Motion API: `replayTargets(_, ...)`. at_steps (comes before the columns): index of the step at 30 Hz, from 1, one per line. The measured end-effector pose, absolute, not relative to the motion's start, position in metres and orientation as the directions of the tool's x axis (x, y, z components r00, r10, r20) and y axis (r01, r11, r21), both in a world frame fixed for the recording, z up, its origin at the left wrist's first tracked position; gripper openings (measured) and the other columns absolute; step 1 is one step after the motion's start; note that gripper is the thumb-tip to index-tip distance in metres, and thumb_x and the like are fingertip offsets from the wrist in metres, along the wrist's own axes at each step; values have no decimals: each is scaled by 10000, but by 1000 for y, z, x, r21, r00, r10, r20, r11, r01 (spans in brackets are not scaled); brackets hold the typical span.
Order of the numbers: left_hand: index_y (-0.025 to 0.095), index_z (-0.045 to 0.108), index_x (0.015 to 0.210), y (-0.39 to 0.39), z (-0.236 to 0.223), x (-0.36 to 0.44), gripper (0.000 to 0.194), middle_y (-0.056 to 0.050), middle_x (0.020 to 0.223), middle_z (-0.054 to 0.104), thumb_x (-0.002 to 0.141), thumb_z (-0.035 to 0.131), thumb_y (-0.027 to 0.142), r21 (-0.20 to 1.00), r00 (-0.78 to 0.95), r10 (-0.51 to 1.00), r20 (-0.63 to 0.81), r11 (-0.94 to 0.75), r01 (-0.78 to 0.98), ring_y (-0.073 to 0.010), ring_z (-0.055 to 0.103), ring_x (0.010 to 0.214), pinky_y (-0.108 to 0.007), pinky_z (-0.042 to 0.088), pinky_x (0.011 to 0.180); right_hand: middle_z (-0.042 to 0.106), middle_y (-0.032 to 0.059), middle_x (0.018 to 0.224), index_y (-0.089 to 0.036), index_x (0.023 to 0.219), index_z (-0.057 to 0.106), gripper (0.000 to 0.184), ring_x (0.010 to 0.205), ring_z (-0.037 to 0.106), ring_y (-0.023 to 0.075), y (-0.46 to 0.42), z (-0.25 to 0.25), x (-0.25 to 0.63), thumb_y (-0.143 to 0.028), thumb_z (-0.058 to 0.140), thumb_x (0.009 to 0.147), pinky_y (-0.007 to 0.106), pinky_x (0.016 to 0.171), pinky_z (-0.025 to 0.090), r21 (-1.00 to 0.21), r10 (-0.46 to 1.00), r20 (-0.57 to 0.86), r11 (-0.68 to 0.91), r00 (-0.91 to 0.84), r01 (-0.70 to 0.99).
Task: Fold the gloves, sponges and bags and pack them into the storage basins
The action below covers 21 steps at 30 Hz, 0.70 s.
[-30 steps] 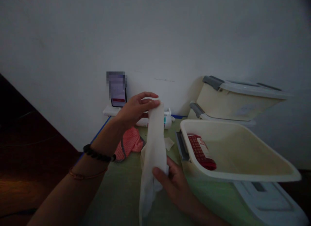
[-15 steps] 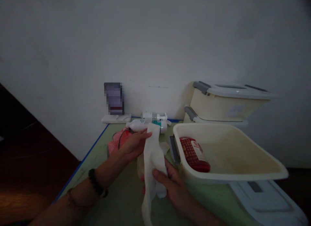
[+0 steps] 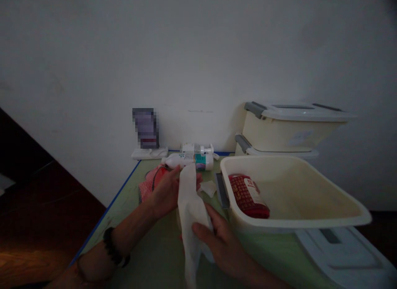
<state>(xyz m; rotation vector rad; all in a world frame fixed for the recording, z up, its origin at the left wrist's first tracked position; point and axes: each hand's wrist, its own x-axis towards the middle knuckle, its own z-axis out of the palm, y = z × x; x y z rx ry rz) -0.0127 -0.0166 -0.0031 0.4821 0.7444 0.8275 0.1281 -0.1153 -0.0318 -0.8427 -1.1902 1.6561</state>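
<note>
A long white strip of cloth (image 3: 188, 206) hangs in front of me, its lower end dropping toward the bottom of the view. Pinching its middle part, my right hand (image 3: 226, 243) has the thumb on the front and the fingers behind. The upper end of the strip lies across my left hand (image 3: 166, 191), which is open, palm up. Its thumb shows left of the cloth and some fingertips show to the right; the rest of the palm is covered. A small whitish scrap (image 3: 209, 188) rests on the table just beyond. Something red peeks out behind the strip, mostly hidden.
A cream bin (image 3: 297, 222) stands at the right with a red patterned package (image 3: 248, 196) inside. Its lid (image 3: 350, 251) lies nearer. Lidded boxes (image 3: 288, 133) are stacked behind. White bottles (image 3: 186, 160), pink cloth (image 3: 149, 181) and a blurred-out device (image 3: 145, 127) sit toward the wall.
My left hand has turned palm up and slid under the strip's upper end, which has shifted left and slightly down. My right hand keeps its grip.
</note>
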Motion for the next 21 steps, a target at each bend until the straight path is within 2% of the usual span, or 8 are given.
replayTargets(2, 67, 662, 993, -18, -6, -13, 228, -173, 921, 722, 857, 526, 188, 633, 494, 768, -408, 628, -453, -239, 703, 813, -293, 556, 731, 704, 42, 927, -244, 1210, 492, 382, 836, 689, 216, -114, -34, 129, -333, 549, 842, 358, 726, 549, -962, 945, -30, -117, -325, -249)
replayTargets(4, 71, 627, 1090, -16, -10, -12, 278, -167, 961, 718, 824, 551, 99, 638, 493, 772, -400, 621, -455, -229, 703, 827, -288, 555, 747, 694, 48, 997, -235, 1219, 499, 405, 909, 673, 226, -113, -36, 128, -300, 556, 822, 371, 772, 541, -969, 957, -50, -115, -285, -218)
replayTargets(6, 115, 564, 1194, -12, -13, -9, 355, -138, 991, 717, 841, 538, 96, 644, 459, 809, -367, 577, -502, -222, 702, 848, -312, 560, 775, 688, 40, 1027, -237, 1200, 523, 407, 958, 657, 228, -113, -37, 127, -260, 562, 795, 374, 812, 530, -970, 959, -85, -142, -271, -195)
replayTargets(9, 158, 492, 1265, -5, -15, -6, 366, -114, 1032, 708, 901, 463, 142, 638, 413, 852, -323, 518, -569, -210, 700, 869, -346, 566, 799, 698, 27, 982, -234, 1164, 551, 384, 937, 662, 217, -114, -40, 126, -234, 555, 780, 366, 824, 523, -952, 944, -185, -241, -272, -189)
replayTargets(12, 166, 508, 1249, 0, -20, -5, 342, -119, 1079, 693, 913, 448, 178, 618, 417, 848, -328, 526, -584, -219, 701, 873, -358, 577, 788, 710, 33, 929, -213, 1164, 560, 385, 932, 663, 226, -116, -43, 124, -231, 556, 779, 376, 805, 525, -919, 917, -276, -340, -288, -202)
replayTargets(15, 143, 551, 1213, 2, -28, -6, 327, -133, 1088, 689, 896, 492, 201, 615, 405, 848, -342, 527, -586, -236, 690, 920, -344, 577, 805, 724, 49, 925, -220, 1132, 596, 369, 987, 650, 259, -118, -45, 124, -216, 582, 764, 401, 796, 532, -905, 899, -301, -375, -318, -201)
replayTargets(21, 138, 577, 1175, 3, -33, -7, 305, -122, 1151, 664, 881, 498, 119, 623, 344, 877, -335, 480, -617, -224, 669, 982, -333, 563, 854, 659, 25, 1181, -319, 1200, 557, 472, 1097, 610, 240, -118, -49, 129, -91, 554, 787, 387, 873, 528, -953, 909, -288, -304, -302, -5)
